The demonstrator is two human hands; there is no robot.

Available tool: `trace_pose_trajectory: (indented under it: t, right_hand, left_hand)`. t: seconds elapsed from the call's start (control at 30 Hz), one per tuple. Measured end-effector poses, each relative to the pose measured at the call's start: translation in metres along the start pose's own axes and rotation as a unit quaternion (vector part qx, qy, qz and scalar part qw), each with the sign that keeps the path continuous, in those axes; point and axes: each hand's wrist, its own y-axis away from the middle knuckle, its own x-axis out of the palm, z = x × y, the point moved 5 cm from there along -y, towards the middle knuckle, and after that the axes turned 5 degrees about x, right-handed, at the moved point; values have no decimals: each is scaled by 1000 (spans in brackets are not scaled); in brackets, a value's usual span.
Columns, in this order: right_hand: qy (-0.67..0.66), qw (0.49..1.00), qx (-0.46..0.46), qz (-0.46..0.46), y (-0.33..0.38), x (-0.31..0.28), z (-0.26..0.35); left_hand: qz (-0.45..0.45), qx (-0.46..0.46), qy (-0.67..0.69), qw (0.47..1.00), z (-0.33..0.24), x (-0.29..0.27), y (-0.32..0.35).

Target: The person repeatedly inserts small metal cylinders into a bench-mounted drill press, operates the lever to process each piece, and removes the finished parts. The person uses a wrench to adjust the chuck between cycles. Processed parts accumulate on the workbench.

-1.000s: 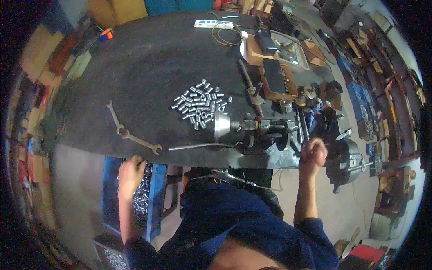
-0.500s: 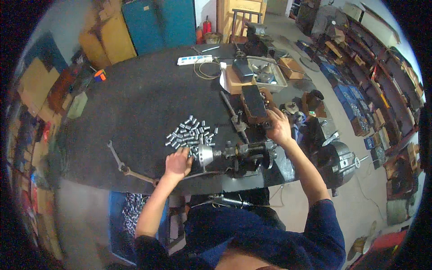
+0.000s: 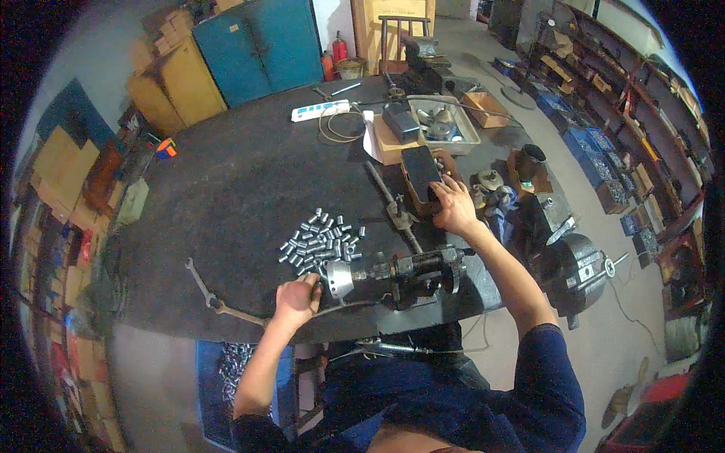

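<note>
Across the dark bench top (image 3: 219,181), a heap of short, shiny metal cylinders (image 3: 321,240) is spread just beyond the silver, cone-shaped metal head (image 3: 339,280). At that head's left side, the bare left hand (image 3: 298,297) is held with fingers curled; whether anything is grasped cannot be told. Beyond and right of the head, the bare right hand (image 3: 455,208) is placed at an open brown box (image 3: 416,199), its grip hidden. Cylinders are probably best pinched singly, fingertips clear of the head's rim.

Left grip (image 3: 299,297) curls inward; right grip (image 3: 455,207) sits farther forward, back upward.
</note>
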Motion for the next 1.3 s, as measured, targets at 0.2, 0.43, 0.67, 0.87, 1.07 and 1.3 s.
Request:
trace_pose_trajectory:
  t: [0.2,0.43,0.67,0.87,1.07,1.3]
  right_hand:
    - [-27,1000,12,-9,2,-9,-2]
    - [-317,930,152,-110,60,-43,-15]
    - [-615,744,241,-102,119,-4,-35]
    - [-805,501,297,-116,104,10,-12]
    - [-759,523,343,-181,111,7,-1]
    - [-719,547,376,-204,125,14,-2]
  left_hand:
    - [9,3,4,1000,-3,-2,-1]
    - [-20,8,37,999,-2,4,10]
    - [-40,-59,219,973,5,1,9]
    - [-89,-74,646,754,-10,-46,5]
    - [-128,-70,612,777,-28,-53,2]
    - [-110,-86,609,781,-32,-48,-3]
